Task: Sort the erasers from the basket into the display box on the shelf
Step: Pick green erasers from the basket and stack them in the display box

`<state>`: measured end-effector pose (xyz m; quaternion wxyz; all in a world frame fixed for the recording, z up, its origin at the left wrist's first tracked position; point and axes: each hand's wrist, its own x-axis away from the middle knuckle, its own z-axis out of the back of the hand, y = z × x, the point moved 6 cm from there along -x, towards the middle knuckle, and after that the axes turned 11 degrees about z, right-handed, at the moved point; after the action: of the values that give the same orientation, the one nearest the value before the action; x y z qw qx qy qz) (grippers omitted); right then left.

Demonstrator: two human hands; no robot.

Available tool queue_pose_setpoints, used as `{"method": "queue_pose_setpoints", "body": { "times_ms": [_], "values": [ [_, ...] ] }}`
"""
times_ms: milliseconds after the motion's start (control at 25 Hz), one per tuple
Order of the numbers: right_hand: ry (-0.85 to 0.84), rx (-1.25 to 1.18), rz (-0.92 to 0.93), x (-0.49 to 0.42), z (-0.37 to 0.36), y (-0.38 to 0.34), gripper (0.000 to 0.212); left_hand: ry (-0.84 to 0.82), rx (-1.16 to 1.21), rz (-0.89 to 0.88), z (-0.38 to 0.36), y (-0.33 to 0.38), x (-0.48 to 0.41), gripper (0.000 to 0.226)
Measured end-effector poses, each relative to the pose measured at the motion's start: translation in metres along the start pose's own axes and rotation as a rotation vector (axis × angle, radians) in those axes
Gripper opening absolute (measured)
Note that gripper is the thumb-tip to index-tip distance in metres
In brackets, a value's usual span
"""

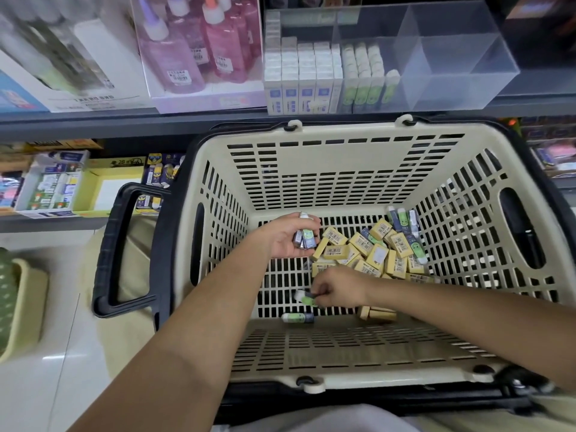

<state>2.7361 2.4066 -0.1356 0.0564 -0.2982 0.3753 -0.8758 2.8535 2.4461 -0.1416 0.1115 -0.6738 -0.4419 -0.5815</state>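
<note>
Inside the basket [327, 169], the left hand [288, 236] grips a bundle of green-and-blue erasers [304, 237], the right hand [341, 291] pinches one green eraser [307, 297] above the floor's near edge, yellow erasers [367, 251] lie heaped toward the far right corner, and the display box [452, 57] stands on the shelf [124, 120] beyond.

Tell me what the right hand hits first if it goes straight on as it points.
The right hand, pinching a green eraser, points left: probably the left forearm first, else the basket's side wall; depth unclear.
</note>
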Motion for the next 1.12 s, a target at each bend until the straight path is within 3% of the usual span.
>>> {"method": "queue_pose_setpoints", "body": {
  "times_ms": [240,440,720,800,920,1120],
  "values": [
    [-0.153,0.340,0.059,-0.023,-0.028,-0.023,0.023,-0.010,0.031,-0.013,0.001,0.004,0.002,0.015],
    [-0.149,0.369,0.029,-0.026,-0.026,-0.019,0.025,-0.007,0.042,-0.014,0.003,0.004,0.001,0.014],
    [-0.106,0.473,-0.007,-0.022,-0.021,-0.005,0.052,-0.008,0.053,-0.020,0.004,0.004,0.001,0.013],
    [-0.117,0.505,0.025,-0.024,-0.023,-0.009,0.045,-0.011,0.057,-0.024,0.004,0.005,0.001,0.013],
    [-0.001,0.350,0.017,-0.020,0.000,-0.009,0.029,-0.010,0.086,-0.030,0.006,0.006,0.001,0.015],
    [0.324,-0.042,-0.185,0.018,0.069,0.016,0.026,-0.045,0.146,0.012,0.012,0.001,0.000,0.028]
  ]
}}
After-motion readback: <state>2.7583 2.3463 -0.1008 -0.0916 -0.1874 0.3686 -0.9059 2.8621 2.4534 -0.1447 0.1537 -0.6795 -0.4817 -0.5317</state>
